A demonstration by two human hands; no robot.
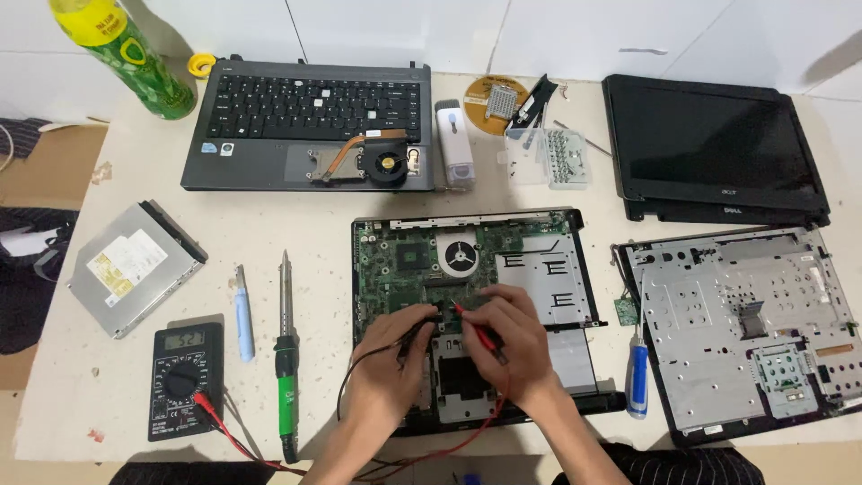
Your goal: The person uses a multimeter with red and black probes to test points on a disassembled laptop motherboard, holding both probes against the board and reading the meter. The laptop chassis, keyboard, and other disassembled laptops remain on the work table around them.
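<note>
An opened laptop base [548, 269] with a green circuit board [395, 260] lies at the table's middle. My left hand [388, 359] pinches a black test probe [422, 325] and touches its tip to the board. My right hand [507, 337] holds a red test probe [476, 329] against the board just beside it. Red and black leads [235, 440] run left along the table's front edge to a black multimeter [184, 379].
A soldering iron with a green handle [285, 359] and a white-blue pen tool [242, 314] lie left of the board. An optical drive [130, 267], a keyboard deck with a heatsink fan [305, 121], a green bottle [126, 54], a screen panel [714, 148], a metal chassis [745, 328] and a blue screwdriver [637, 377] surround it.
</note>
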